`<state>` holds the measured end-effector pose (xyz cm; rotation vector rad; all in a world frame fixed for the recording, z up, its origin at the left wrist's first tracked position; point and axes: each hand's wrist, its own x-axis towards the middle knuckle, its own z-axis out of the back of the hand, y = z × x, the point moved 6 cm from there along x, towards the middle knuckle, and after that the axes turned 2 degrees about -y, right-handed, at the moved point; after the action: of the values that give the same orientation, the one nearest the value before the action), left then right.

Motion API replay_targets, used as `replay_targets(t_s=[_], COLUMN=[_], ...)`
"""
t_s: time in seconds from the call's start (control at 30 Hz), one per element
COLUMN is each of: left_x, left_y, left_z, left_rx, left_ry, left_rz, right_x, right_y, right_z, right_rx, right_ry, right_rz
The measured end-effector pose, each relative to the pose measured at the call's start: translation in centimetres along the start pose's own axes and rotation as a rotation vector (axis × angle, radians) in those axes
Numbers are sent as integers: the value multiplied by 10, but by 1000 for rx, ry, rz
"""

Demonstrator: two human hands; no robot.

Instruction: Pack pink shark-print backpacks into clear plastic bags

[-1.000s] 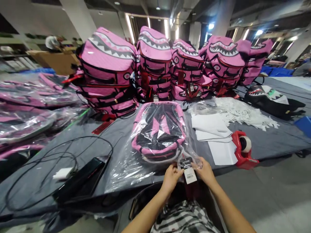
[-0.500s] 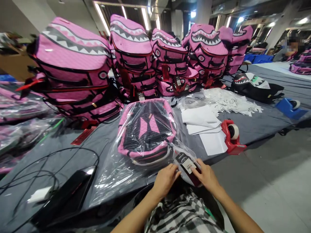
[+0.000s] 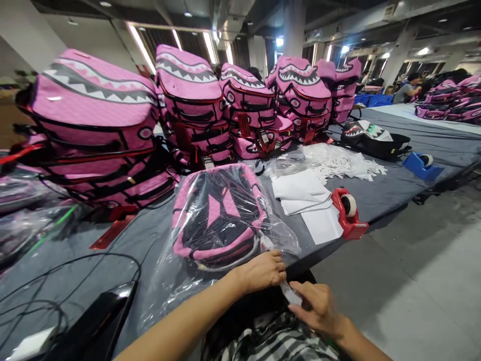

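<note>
A pink and black backpack (image 3: 222, 210) lies in a clear plastic bag (image 3: 163, 281) at the table's front edge. Just below its lower right corner is my left hand (image 3: 265, 271), fingers curled closed. A narrow whitish strip (image 3: 292, 294) runs from that fist to my right hand (image 3: 315, 305), which pinches its lower end between thumb and fingers. Whether the strip is plastic film or part of a tag I cannot tell. The dark hang tag is out of sight.
Stacked pink shark-mouth backpacks (image 3: 191, 95) line the table's back. On the right lie white paper sheets (image 3: 321, 220), a red tape dispenser (image 3: 347, 215), a pile of white slips (image 3: 345, 163), a black bag (image 3: 376, 143) and a blue tape dispenser (image 3: 423, 165). Cables and a black device (image 3: 99, 321) sit left.
The hang tag I held between both hands has gone from sight. My left hand has closed and moved right; my right hand is lower, pinching the whitish strip. The view has shifted.
</note>
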<state>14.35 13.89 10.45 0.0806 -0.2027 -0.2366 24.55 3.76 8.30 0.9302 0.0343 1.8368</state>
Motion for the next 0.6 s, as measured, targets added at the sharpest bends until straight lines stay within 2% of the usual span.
replay_targets(t_s=[0.1, 0.13, 0.2, 0.3, 0.4, 0.47, 0.53, 0.6], left_x=[-15, -19, -25, -34, -48, -54, -51, -37], left_y=[-5, -7, -10, -5, 23, 49, 75, 96], left_z=[7, 10, 17, 30, 45, 46, 39, 26], left_rx=[-24, -32, -19, 23, -4, -25, 2, 55], left_ry=[-94, -130, -193, -336, -501, -463, -281, -65], left_rz=[103, 121, 149, 257, 562, 801, 973, 1023], right_x=[34, 49, 84, 132, 161, 169, 171, 167], right_y=[-15, -22, -33, -55, -86, -100, -106, -103], right_z=[20, 20, 8, -7, 5, 19, 30, 34], right_rx=[-82, -146, -156, 125, 328, 295, 185, 84], right_ry=[-146, -163, -116, -91, -247, -323, -349, -349], right_rz=[-75, -94, -93, -195, -430, -478, -433, -371])
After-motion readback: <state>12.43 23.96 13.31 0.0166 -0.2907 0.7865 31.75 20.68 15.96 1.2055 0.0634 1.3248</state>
